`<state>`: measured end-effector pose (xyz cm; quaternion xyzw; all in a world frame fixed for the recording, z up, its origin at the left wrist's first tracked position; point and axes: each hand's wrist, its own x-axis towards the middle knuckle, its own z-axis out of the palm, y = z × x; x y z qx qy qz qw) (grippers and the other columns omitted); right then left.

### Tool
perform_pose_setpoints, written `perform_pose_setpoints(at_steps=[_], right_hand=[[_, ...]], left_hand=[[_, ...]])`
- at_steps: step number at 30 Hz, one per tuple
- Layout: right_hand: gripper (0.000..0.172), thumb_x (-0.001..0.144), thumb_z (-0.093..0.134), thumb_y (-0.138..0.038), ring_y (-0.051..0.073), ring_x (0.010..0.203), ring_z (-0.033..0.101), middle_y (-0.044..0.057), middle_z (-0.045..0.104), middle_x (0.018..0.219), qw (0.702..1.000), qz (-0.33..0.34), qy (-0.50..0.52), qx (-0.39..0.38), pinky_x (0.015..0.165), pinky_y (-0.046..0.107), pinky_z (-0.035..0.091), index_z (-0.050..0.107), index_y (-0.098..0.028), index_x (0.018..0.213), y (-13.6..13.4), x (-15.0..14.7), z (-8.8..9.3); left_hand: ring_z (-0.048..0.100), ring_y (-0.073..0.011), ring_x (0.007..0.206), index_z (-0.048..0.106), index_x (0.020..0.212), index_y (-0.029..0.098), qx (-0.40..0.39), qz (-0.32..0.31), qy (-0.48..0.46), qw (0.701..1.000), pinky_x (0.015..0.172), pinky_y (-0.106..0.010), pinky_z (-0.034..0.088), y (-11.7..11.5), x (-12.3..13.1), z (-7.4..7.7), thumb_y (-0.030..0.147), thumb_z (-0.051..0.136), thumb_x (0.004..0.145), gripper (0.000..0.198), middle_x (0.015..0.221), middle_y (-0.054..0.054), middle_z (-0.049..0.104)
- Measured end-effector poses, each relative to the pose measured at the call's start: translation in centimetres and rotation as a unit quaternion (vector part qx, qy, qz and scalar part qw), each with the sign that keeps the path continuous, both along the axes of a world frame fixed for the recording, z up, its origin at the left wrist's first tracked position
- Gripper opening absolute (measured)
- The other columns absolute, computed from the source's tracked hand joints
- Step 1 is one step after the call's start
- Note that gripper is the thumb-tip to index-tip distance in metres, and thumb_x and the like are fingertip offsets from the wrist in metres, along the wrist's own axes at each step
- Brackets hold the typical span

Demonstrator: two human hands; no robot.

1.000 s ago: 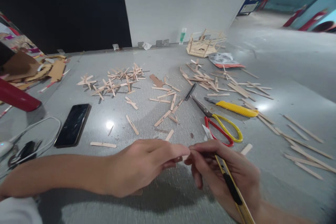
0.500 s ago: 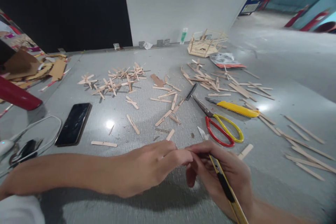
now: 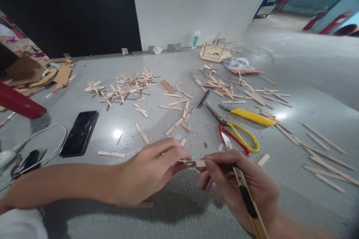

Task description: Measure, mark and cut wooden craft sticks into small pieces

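low in the frame's centre, the left hand (image 3: 148, 173) and right hand (image 3: 238, 185) pinch a short stick (image 3: 195, 164) between their fingertips, just above the table (image 3: 179, 213). the right hand also grips a yellow knife (image 3: 248, 201). with fingers this close, the blade could probably slip and nick the left hand, or the stick could snap.

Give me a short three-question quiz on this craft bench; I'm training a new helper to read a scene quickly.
1. True or false: the right hand holds a yellow utility knife.
2. What is pinched between the left hand and the right?
A. a short wooden stick piece
B. a coin
C. a pencil
3. Which lies nearer the scissors: the phone or the second yellow knife?

Key:
1. True.
2. A.
3. The second yellow knife, just beyond the scissors; the phone lies far to the left.
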<state>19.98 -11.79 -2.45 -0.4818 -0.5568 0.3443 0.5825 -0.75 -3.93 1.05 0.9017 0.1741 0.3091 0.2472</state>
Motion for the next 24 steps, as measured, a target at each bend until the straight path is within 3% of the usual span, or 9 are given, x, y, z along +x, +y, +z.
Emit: perform_pose_setpoints(at_steps=[4, 7, 11, 18, 22, 24], right_hand=[[0.007, 0.102, 0.065, -0.022, 0.015, 0.046, 0.071, -0.002, 0.073, 0.064, 1.000, 0.009, 0.008, 0.000, 0.042, 0.023, 0.060, 0.067, -0.024, 0.096, 0.11, -0.08, 0.16], [0.009, 0.103, 0.063, -0.020, 0.015, 0.047, 0.072, -0.002, 0.074, 0.066, 1.000, 0.016, 0.022, -0.007, 0.044, 0.023, 0.061, 0.066, -0.024, 0.096, 0.10, -0.19, 0.09], [0.009, 0.103, 0.062, -0.019, 0.016, 0.049, 0.073, 0.000, 0.075, 0.067, 0.998, 0.047, 0.034, -0.013, 0.044, 0.024, 0.062, 0.065, -0.025, 0.097, 0.00, -0.19, -0.12], [0.015, 0.103, 0.059, -0.014, 0.017, 0.052, 0.074, 0.000, 0.076, 0.073, 0.997, 0.075, 0.027, 0.012, 0.045, 0.026, 0.064, 0.066, -0.027, 0.102, -0.01, -0.13, -0.33], [0.018, 0.102, 0.058, -0.011, 0.016, 0.054, 0.076, 0.000, 0.077, 0.081, 0.996, 0.068, 0.026, 0.046, 0.045, 0.025, 0.065, 0.066, -0.027, 0.105, 0.06, -0.22, -0.73], [0.017, 0.102, 0.058, -0.011, 0.016, 0.054, 0.076, 0.000, 0.078, 0.079, 0.997, 0.058, 0.009, 0.053, 0.045, 0.024, 0.065, 0.065, -0.027, 0.103, 0.07, -0.26, -0.66]], left_hand=[[0.061, -0.0155, 0.079, 0.064, 0.104, 0.013, 0.139, -0.028, 0.031, 0.989, 0.076, -0.026, 0.054, 0.71, 0.02, 0.56, 0.009, 0.043, 0.108, 0.021, 0.088, -0.006, 0.066], [0.058, -0.0193, 0.074, 0.066, 0.094, 0.008, 0.263, -0.041, 0.065, 0.962, 0.075, -0.033, 0.054, 0.90, 0.11, 0.50, 0.004, 0.040, 0.105, 0.028, 0.080, -0.008, 0.064], [0.057, -0.0211, 0.072, 0.066, 0.091, 0.006, 0.338, -0.037, 0.093, 0.936, 0.073, -0.036, 0.054, 0.77, 0.31, 0.54, 0.003, 0.042, 0.102, 0.026, 0.079, -0.010, 0.063], [0.053, -0.0185, 0.070, 0.059, 0.091, 0.010, 0.323, 0.008, 0.117, 0.939, 0.069, -0.031, 0.052, 0.54, 0.25, 0.42, 0.001, 0.037, 0.102, 0.026, 0.077, -0.007, 0.059], [0.052, -0.0174, 0.069, 0.051, 0.091, 0.017, 0.261, 0.031, 0.145, 0.954, 0.062, -0.027, 0.048, 0.55, 0.13, 0.05, -0.002, 0.032, 0.098, 0.027, 0.078, -0.004, 0.056], [0.052, -0.0171, 0.068, 0.047, 0.092, 0.019, 0.185, 0.030, 0.159, 0.969, 0.060, -0.027, 0.045, 0.68, -0.02, 0.26, 0.000, 0.035, 0.095, 0.022, 0.081, -0.004, 0.055]])
